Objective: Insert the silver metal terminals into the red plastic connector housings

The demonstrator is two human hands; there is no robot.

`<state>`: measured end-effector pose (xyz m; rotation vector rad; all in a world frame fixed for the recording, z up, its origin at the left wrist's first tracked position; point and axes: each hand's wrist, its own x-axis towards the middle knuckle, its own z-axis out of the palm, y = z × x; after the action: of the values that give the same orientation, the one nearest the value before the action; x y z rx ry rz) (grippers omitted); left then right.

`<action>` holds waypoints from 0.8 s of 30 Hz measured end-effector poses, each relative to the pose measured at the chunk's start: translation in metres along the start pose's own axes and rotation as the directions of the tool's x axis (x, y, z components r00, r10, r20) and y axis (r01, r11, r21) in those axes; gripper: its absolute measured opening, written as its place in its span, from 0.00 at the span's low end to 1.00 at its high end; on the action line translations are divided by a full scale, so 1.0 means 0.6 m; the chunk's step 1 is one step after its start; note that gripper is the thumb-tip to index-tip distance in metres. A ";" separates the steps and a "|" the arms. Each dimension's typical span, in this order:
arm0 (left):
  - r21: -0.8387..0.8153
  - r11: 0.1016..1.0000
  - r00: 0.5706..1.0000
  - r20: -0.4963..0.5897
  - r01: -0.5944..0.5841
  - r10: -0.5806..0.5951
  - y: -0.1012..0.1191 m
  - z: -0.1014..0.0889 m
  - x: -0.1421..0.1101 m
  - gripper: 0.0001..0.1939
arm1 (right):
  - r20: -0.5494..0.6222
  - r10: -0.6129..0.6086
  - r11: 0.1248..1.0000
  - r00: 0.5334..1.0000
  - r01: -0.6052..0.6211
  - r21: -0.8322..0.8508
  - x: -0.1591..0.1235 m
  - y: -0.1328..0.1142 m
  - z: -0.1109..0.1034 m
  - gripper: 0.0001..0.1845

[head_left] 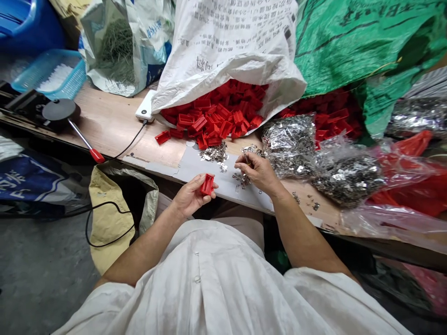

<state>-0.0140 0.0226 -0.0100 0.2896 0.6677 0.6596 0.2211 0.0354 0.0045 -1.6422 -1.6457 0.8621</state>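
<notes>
Between the fingers of my left hand point(190, 197) is a small red plastic case point(208, 184), its hollow side facing up. My right hand point(257, 173) is over the table edge with thumb and fingertips pinched together; whatever is between them is too small to name. Below and beside it lie small shiny metal pieces point(243, 179) on a grey sheet point(223, 184). Another heap of metal pieces point(213, 152) sits farther back, in front of many red cases point(213, 118) spilling from a white woven sack point(233, 37).
Clear bags of metal pieces point(289, 144) stand to the right, near a green sack point(359, 42). At left are a press with a red-tipped lever point(96, 155), a white power bank point(145, 106) with a cable and a blue basket point(75, 74). A yellow sack point(110, 209) hangs below the edge.
</notes>
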 end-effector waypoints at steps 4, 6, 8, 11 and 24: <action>0.068 0.997 0.998 0.063 -0.026 0.021 0.005 0.001 -0.002 0.15 | 0.027 -0.002 0.998 1.000 0.000 0.067 -0.005 -0.002 0.003 0.10; 0.030 1.000 0.997 0.077 0.003 -0.005 0.008 0.002 -0.002 0.16 | 0.052 0.001 0.995 0.999 -0.006 0.097 -0.008 -0.005 0.005 0.11; -0.012 0.999 0.995 0.088 0.038 -0.036 0.010 0.003 -0.002 0.16 | 0.063 0.007 0.996 0.998 -0.013 0.093 -0.011 -0.008 0.008 0.11; -0.005 0.998 0.995 0.087 0.057 -0.057 0.010 0.006 -0.001 0.17 | 0.055 -0.001 0.997 0.999 -0.003 0.072 -0.014 -0.013 0.011 0.11; 0.885 -0.392 0.681 0.450 -0.253 0.577 -0.025 -0.005 0.039 0.06 | -0.008 -0.073 0.997 0.997 0.073 -0.008 -0.026 -0.027 0.064 0.07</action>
<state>0.0051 0.0264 -0.0301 2.2621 1.2493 0.7972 0.1803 0.0197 -0.0045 -1.5785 -1.6940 0.8122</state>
